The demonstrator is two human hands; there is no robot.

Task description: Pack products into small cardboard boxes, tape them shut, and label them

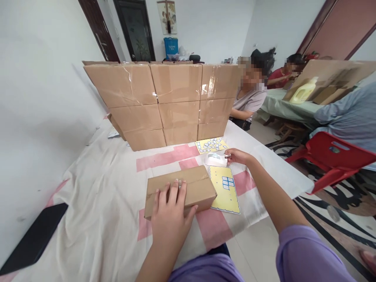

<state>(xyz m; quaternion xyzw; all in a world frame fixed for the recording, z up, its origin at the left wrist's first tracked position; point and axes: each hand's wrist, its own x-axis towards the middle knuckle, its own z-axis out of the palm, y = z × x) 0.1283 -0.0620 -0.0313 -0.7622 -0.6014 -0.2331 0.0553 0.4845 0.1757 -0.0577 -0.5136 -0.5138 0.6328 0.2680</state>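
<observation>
A small brown cardboard box [195, 186] lies on the cloth-covered table [102, 219] in front of me. My left hand [170, 213] rests flat on its top, fingers stretched out. My right hand [236, 156] reaches forward and pinches the end of a white tape dispenser [216, 159] standing beyond the box. A yellow sticker sheet [225, 190] lies right of the box, and a second yellow sheet [211, 145] lies farther back.
A wall of stacked taped cartons [170, 102] stands across the back of the table. A black phone [35, 239] lies at the left edge. Other people sit at the right behind, near a red chair [331, 156] and a second table.
</observation>
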